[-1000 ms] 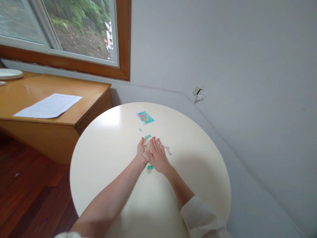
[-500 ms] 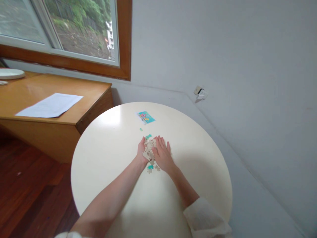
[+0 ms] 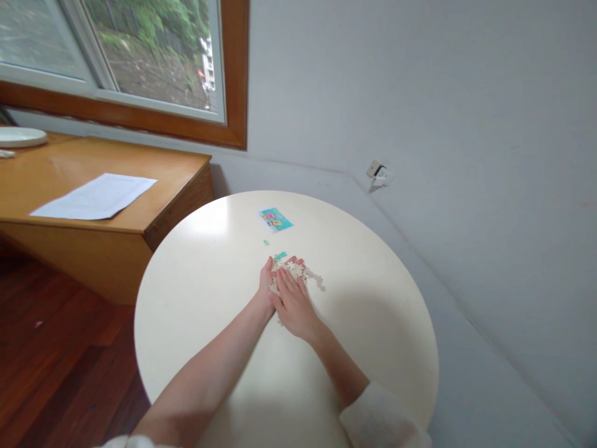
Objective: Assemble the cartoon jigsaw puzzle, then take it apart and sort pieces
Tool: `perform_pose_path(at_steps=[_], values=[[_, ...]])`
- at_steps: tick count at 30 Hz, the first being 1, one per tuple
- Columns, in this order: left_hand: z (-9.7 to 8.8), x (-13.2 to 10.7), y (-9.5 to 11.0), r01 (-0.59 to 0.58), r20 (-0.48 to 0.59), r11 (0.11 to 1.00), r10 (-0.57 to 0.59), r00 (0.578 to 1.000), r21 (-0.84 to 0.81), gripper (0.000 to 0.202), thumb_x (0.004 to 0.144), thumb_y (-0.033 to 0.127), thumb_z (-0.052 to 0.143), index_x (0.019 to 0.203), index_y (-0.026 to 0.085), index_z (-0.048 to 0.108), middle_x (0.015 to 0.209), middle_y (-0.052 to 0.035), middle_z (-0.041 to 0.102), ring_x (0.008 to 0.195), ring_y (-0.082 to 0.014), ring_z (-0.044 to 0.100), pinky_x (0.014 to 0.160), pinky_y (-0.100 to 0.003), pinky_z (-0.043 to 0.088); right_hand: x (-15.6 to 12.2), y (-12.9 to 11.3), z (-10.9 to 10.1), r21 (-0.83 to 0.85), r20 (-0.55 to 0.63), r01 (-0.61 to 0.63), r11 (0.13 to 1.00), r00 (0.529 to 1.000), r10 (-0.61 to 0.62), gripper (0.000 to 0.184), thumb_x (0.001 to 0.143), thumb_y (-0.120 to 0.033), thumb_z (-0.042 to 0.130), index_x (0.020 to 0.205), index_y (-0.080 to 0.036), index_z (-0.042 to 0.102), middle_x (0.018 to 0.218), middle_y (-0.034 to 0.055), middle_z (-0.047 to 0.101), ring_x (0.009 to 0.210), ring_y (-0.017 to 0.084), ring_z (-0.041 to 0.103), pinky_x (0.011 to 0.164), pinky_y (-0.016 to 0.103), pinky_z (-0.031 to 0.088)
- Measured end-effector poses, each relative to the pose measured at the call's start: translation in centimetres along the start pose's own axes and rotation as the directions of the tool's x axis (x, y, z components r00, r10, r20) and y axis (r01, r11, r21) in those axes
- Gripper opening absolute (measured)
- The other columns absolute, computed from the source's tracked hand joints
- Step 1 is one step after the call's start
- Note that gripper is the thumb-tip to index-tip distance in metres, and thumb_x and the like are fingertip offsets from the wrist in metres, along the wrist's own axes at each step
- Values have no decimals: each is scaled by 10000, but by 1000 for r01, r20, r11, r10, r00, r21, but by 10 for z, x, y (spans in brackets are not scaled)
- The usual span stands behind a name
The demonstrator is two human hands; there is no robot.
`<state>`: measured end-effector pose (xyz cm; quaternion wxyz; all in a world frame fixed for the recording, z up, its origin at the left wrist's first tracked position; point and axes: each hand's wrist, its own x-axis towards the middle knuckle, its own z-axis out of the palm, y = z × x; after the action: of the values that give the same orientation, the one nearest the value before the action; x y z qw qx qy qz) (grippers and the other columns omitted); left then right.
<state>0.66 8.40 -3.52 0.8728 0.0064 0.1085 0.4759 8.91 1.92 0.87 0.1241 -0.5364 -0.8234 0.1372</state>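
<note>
A small heap of pale jigsaw pieces (image 3: 298, 271) lies in the middle of the round cream table (image 3: 209, 298). My left hand (image 3: 267, 283) lies curved along the left side of the heap, fingers stretched out against the pieces. My right hand (image 3: 293, 305) rests flat with fingers spread over the near side of the heap, covering part of it. A few pieces spill out to the right (image 3: 319, 281). A teal piece (image 3: 280, 256) and a tiny one (image 3: 265, 242) lie just beyond the heap. A small colourful picture card (image 3: 276, 219) lies farther back.
A wooden desk (image 3: 93, 224) with a white sheet of paper (image 3: 96, 196) stands to the left under a window (image 3: 153, 56). A white plate (image 3: 21, 137) sits at its far left. Grey wall with a socket (image 3: 379, 174) runs along the right; dark wooden floor lies to the left.
My right hand slid back toward me and leftward, over the near pieces, closing against my left hand. Pieces to the right of the heap are uncovered again. My left hand stayed in place.
</note>
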Motion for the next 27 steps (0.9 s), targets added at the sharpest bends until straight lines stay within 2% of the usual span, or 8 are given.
perform_pose_path(at_steps=[5, 9, 13, 14, 18, 22, 26, 27], values=[[-6, 3, 2, -7, 17, 1000, 7, 1000, 11, 566, 888, 511, 285, 1169, 103, 560, 1132, -174, 633, 1099, -306, 577, 979, -506, 373, -4, -6, -2, -27, -134, 45, 999, 990, -48, 572, 935, -340, 272, 1430, -52, 255, 1491, 149, 252, 1404, 234, 161, 1140, 484, 102], [-8, 5, 2, -15, 25, 1000, 15, 1000, 2, 538, 869, 504, 339, 1162, 110, 559, 1145, -176, 625, 1093, -314, 577, 957, -517, 385, -6, -9, -2, 32, 3, 73, 997, 997, -73, 563, 942, -343, 248, 1426, -58, 267, 1468, 143, 310, 1380, 226, 247, 1133, 477, 149], [-7, 4, 1, -33, 32, 999, 33, 999, 13, 540, 873, 500, 330, 1140, 101, 578, 1126, -177, 633, 1082, -326, 579, 951, -522, 392, -5, -5, -2, 13, -176, 39, 999, 984, -36, 590, 942, -372, 234, 1439, -54, 223, 1504, 140, 218, 1409, 233, 134, 1141, 485, 101], [-6, 3, 1, -32, 27, 999, 32, 999, 15, 545, 877, 501, 317, 1136, 100, 581, 1115, -177, 638, 1076, -329, 582, 946, -530, 395, -4, -3, -2, -6, -189, 36, 999, 981, -37, 590, 941, -376, 245, 1437, -57, 234, 1503, 143, 221, 1410, 237, 128, 1139, 488, 102], [-1, 2, 0, -24, -40, 1000, 24, 999, 5, 576, 895, 513, 250, 1135, 105, 578, 1071, -174, 657, 1043, -325, 603, 915, -541, 416, -1, 5, -1, 8, -10, 74, 997, 997, -74, 562, 948, -379, 223, 1415, -78, 306, 1463, 149, 325, 1383, 232, 238, 1124, 478, 171], [5, -1, 0, -30, -54, 1000, 31, 998, 4, 603, 906, 507, 216, 1145, 83, 572, 1072, -182, 656, 1031, -315, 613, 910, -501, 436, 6, 16, 1, 40, -162, -2, 999, 987, 8, 595, 947, -398, 193, 1439, -65, 230, 1503, 146, 228, 1408, 227, 141, 1136, 480, 108], [8, -2, -1, -18, -68, 1000, 17, 998, -9, 622, 902, 517, 213, 1191, 76, 544, 1098, -188, 646, 1020, -317, 617, 905, -505, 439, 9, 25, 5, 58, -42, 40, 998, 998, -37, 564, 951, -382, 196, 1416, -82, 302, 1468, 155, 312, 1389, 219, 221, 1129, 468, 147], [8, -2, -1, -20, -67, 1000, 19, 998, -16, 622, 901, 516, 214, 1199, 77, 538, 1105, -188, 644, 1019, -317, 618, 904, -504, 439, 9, 27, 5, 69, -56, 32, 997, 998, -28, 560, 952, -378, 191, 1423, -92, 291, 1469, 150, 312, 1388, 213, 225, 1129, 464, 148]])
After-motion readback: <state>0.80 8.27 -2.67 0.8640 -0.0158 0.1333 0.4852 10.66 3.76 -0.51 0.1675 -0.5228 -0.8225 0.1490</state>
